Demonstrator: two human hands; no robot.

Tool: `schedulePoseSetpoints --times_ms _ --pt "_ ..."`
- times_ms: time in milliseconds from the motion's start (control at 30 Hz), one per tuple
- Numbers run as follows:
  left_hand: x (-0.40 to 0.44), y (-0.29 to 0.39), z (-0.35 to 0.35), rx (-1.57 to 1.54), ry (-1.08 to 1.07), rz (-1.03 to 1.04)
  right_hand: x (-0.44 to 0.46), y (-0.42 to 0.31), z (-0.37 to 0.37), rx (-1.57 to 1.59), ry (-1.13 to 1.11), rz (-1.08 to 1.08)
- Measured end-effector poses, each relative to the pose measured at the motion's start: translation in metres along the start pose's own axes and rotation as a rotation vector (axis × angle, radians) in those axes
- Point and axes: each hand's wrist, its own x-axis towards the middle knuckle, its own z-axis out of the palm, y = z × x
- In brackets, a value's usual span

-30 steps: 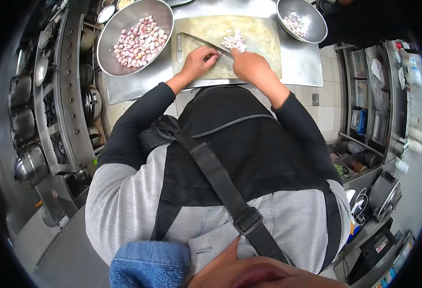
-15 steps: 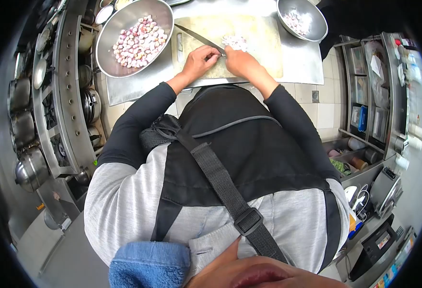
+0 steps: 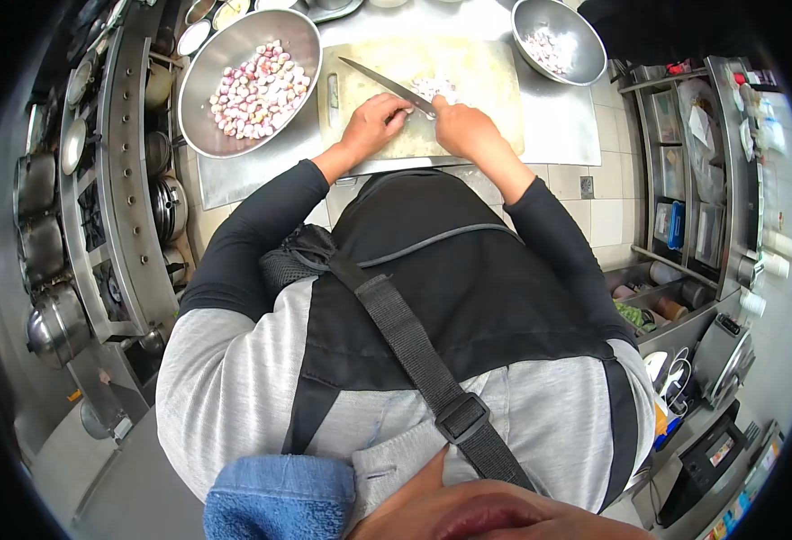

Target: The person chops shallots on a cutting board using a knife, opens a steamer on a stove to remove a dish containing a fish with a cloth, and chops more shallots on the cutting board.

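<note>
My right hand (image 3: 466,129) is closed round the handle of a long knife (image 3: 382,81), whose blade points up and left over the cutting board (image 3: 486,90). Beside the blade, my left hand (image 3: 376,123) pinches a small pale piece at the fingertips, mostly hidden; it looks like a shallot. Sliced pieces (image 3: 435,87) lie on the board just beyond the knife. A large steel bowl (image 3: 199,99) to the left holds many peeled pink-white shallots (image 3: 261,90). A smaller steel bowl (image 3: 591,67) at the right contains cut pieces (image 3: 549,49).
Small containers (image 3: 194,38) and a metal tray (image 3: 334,11) stand at the table's far edge. A stove (image 3: 112,198) and pots are on the left. Shelves (image 3: 670,148) with boxes stand on the right. Dark clothing of another person (image 3: 675,27) shows at the upper right.
The view has tilted slightly, so the table sits lower. My right hand and the knife shifted left, then back right beside my left hand, which stays closed in much the same place.
</note>
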Motion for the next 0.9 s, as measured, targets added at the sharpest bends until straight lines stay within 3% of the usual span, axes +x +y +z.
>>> schedulePoseSetpoints --times_ms 900 --pt "0.000 0.008 -0.001 -0.018 0.060 -0.018 0.000 -0.015 0.006 0.007 -0.068 0.027"
